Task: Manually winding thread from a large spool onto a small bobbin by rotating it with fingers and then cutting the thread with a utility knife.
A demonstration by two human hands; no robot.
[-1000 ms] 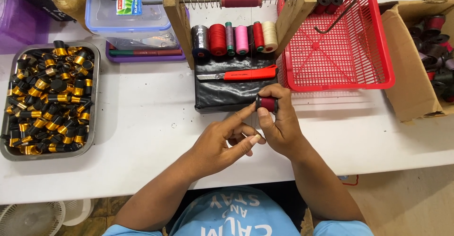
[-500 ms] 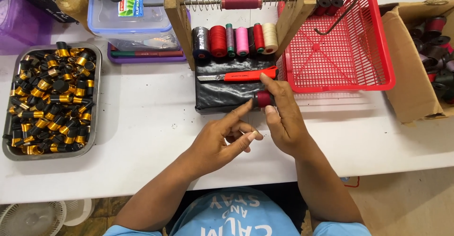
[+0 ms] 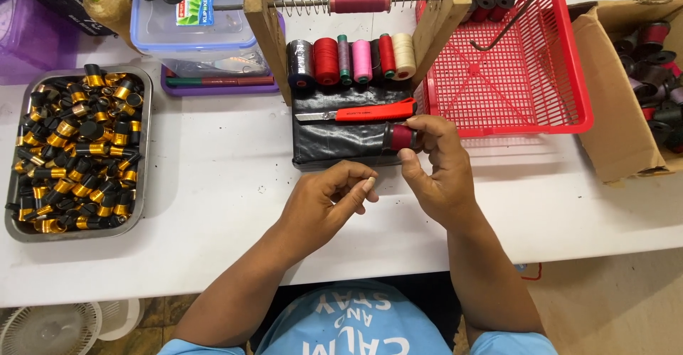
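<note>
My right hand (image 3: 440,166) holds a small bobbin of dark red thread (image 3: 400,137) between thumb and fingers, just over the black pad (image 3: 334,145). My left hand (image 3: 327,202) is beside it, lower and to the left, thumb and forefinger pinched together; a thread between them is too fine to see. A red-handled utility knife (image 3: 359,114) lies across the pad. Behind it a wooden winding frame (image 3: 445,17) carries a red-wound spindle (image 3: 360,3) with springs on a metal rod.
Several thread spools (image 3: 352,60) stand in a row under the frame. A metal tray (image 3: 139,85) of black-and-gold bobbins sits at left. A red plastic basket (image 3: 530,63) is at right, then a cardboard box (image 3: 615,124) of bobbins. Plastic containers (image 3: 192,20) stand behind.
My right hand has carried the red bobbin up and away from the left hand toward the pad. The left hand has dropped slightly and closed its fingers into a pinch.
</note>
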